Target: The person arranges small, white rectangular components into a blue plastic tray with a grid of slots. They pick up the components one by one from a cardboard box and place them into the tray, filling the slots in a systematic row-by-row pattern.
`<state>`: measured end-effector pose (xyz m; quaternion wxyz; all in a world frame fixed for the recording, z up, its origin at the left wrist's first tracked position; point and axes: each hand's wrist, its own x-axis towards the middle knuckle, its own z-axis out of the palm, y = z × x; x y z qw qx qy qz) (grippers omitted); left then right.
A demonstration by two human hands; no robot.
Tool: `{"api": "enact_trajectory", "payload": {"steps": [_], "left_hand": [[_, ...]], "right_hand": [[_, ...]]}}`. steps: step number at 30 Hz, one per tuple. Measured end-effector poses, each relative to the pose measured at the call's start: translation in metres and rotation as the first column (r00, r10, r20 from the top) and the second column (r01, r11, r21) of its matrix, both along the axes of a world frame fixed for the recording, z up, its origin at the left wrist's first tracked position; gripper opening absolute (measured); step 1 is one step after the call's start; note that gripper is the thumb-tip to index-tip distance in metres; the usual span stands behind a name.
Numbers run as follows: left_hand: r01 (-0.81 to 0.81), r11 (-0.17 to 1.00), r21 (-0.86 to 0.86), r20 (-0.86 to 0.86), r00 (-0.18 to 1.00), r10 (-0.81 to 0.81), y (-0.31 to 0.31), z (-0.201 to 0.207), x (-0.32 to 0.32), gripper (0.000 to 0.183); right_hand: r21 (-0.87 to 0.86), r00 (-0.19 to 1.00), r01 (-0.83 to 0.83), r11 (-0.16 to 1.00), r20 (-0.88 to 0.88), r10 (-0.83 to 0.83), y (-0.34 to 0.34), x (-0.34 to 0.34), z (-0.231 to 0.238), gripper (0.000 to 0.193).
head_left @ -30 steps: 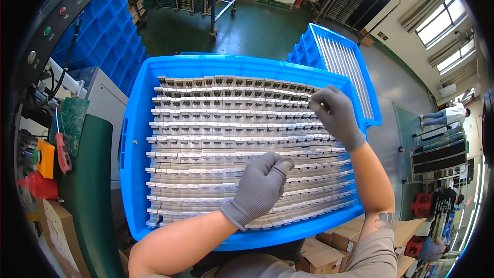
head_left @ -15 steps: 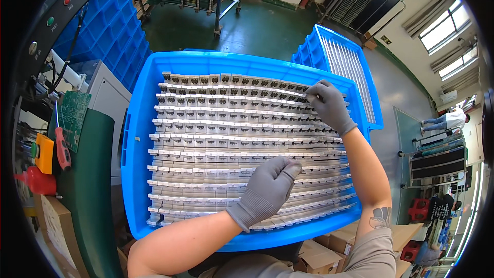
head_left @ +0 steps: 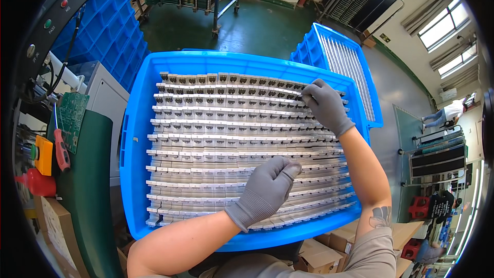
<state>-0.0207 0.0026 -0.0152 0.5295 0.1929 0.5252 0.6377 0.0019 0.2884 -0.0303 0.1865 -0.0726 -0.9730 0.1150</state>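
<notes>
A large blue plastic bin (head_left: 135,123) holds several long rows of small pale grey plastic modules (head_left: 206,128) with white upper edges. Black parts show in the modules of the far rows. Over the near middle of the rows is my left hand (head_left: 265,190), gray-gloved and closed, thumb against the curled fingers; anything inside it is hidden. My right hand (head_left: 327,105), in a matching glove, reaches to the right part of the far rows. Its fingers are bent together at the modules there, and they cover what they grip.
Behind the bin at right stands another blue bin (head_left: 322,46) with similar rows. At left are stacked blue crates (head_left: 110,25), a button panel (head_left: 56,13), a green circuit board (head_left: 72,116) and a red screwdriver (head_left: 62,149). Cardboard boxes (head_left: 316,257) lie at the near edge. A person (head_left: 453,110) is at far right.
My right hand has shifted very slightly left and stays at the far rows. My left hand remains closed in nearly the same place. The person at far right has changed posture.
</notes>
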Motion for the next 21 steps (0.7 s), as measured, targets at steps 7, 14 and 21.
{"api": "enact_trajectory", "payload": {"steps": [7,14,21], "left_hand": [[0.002,1.0,-0.016,-0.028,1.0,-0.002,-0.001,-0.002,0.0,0.028],[0.007,1.0,0.008,0.145,0.989,-0.008,-0.001,0.003,-0.003,0.034],[-0.075,0.997,-0.009,0.314,0.947,0.074,-0.003,0.005,-0.007,0.059]], "right_hand": [[0.016,0.998,0.06,0.998,0.023,-0.06,-0.006,0.001,0.006,0.008],[0.019,0.998,0.055,0.998,-0.025,-0.054,-0.009,0.01,0.005,0.018],[0.212,0.994,-0.052,0.976,-0.08,0.071,-0.016,0.014,0.006,0.019]]}}
